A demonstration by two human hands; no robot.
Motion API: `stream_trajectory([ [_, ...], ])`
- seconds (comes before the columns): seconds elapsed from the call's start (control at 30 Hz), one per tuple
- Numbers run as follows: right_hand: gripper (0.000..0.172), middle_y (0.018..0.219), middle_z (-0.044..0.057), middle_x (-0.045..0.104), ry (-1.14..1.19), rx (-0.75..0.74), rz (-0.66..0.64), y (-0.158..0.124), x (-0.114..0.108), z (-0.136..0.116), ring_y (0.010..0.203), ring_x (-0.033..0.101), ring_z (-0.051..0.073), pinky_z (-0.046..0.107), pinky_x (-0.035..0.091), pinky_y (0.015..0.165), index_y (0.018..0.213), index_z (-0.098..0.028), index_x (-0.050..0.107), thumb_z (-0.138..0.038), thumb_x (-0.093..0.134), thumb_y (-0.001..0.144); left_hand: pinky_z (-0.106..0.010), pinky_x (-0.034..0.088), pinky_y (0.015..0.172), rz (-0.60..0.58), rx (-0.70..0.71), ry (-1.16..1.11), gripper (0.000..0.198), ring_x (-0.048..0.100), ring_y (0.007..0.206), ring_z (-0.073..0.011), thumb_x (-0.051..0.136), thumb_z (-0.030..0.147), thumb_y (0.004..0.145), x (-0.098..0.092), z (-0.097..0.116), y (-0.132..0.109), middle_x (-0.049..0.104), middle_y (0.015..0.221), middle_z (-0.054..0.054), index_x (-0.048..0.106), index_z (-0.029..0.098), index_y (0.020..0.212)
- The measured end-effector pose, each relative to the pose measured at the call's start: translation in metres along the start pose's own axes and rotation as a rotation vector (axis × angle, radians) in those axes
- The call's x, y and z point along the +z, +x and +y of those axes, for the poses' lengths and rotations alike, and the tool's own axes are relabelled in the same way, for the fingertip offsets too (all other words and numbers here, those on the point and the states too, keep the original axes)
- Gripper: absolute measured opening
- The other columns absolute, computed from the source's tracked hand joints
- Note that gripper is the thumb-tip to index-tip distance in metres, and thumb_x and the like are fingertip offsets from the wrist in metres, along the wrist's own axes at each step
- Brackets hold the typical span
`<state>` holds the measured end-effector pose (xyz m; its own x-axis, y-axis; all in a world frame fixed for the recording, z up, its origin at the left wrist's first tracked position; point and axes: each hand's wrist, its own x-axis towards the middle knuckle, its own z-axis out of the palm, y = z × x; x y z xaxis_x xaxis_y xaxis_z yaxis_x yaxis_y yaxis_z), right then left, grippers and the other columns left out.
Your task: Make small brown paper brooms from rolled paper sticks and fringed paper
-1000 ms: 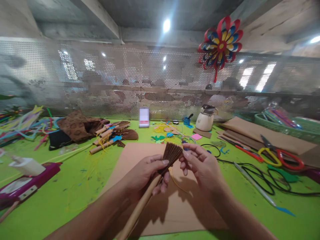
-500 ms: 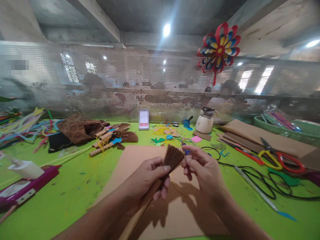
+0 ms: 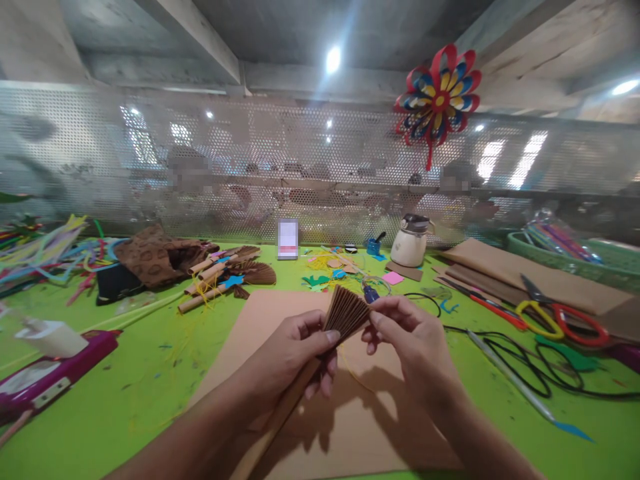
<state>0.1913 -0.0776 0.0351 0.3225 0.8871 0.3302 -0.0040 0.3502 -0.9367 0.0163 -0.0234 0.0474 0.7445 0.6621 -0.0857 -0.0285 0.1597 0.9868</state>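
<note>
A brown pleated paper fan (image 3: 346, 311), partly spread, stands tilted over a sheet of brown paper (image 3: 265, 312). My left hand (image 3: 300, 350) is closed round its narrow base, thumb on top of the folds. From that grip a rolled paper handle (image 3: 273, 430) runs down toward me. My right hand (image 3: 413, 343) pinches the fan's right edge between thumb and fingertips. A thin yellow string (image 3: 357, 381) hangs below the fan onto the sheet. Just behind my right fingertips lies a dark blue bottle-like thing (image 3: 371, 294), partly hidden.
Finished-looking paper fans (image 3: 213, 283) lie at the left, beside a brown cloth bag (image 3: 160, 257) and a purple power strip (image 3: 75, 367). At the right are scissors (image 3: 560, 323), a black cable (image 3: 530, 363) and a craft knife (image 3: 510, 377). A white jug (image 3: 409, 247) stands behind.
My right hand has come in slightly to the left, and its fingertips now meet the fan's right edge. The left hand keeps its grip, almost unmoved.
</note>
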Motion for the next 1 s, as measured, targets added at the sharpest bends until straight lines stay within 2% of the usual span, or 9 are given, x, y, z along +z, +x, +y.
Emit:
stream_trajectory([
  [0.23,0.016,0.058,0.001,0.064,-0.063,-0.067,0.021,0.0009,0.0,-0.0022,0.049,0.058,0.013,0.026,0.05,0.05,0.075,-0.016,0.058,-0.029,0.068,0.075,-0.013,0.034,0.035,0.002,0.012,-0.004,0.021,0.056,0.042,-0.0077,0.058,0.034,0.083,-0.0024,0.0015,0.0004,0.059,0.062,0.001,0.052,0.016,0.092],
  [0.63,0.015,0.061,-0.001,0.06,-0.157,-0.121,0.078,0.0025,-0.0015,0.0009,0.052,0.054,0.01,0.023,0.046,0.049,0.074,-0.016,0.061,-0.029,0.068,0.074,-0.012,0.033,0.035,0.013,-0.006,-0.05,0.023,0.053,0.041,-0.0064,0.056,0.032,0.085,-0.0044,-0.0006,0.0008,0.059,0.061,0.001,0.054,0.016,0.101],
  [1.0,0.014,0.06,-0.001,0.06,-0.042,-0.086,0.063,0.0048,-0.0062,0.0062,0.054,0.054,0.012,0.026,0.045,0.05,0.076,-0.017,0.061,-0.03,0.068,0.076,-0.012,0.034,0.033,-0.025,-0.034,-0.105,0.018,0.051,0.039,-0.006,0.055,0.031,0.086,-0.0061,0.002,0.0021,0.058,0.06,0.001,0.054,0.016,0.095],
])
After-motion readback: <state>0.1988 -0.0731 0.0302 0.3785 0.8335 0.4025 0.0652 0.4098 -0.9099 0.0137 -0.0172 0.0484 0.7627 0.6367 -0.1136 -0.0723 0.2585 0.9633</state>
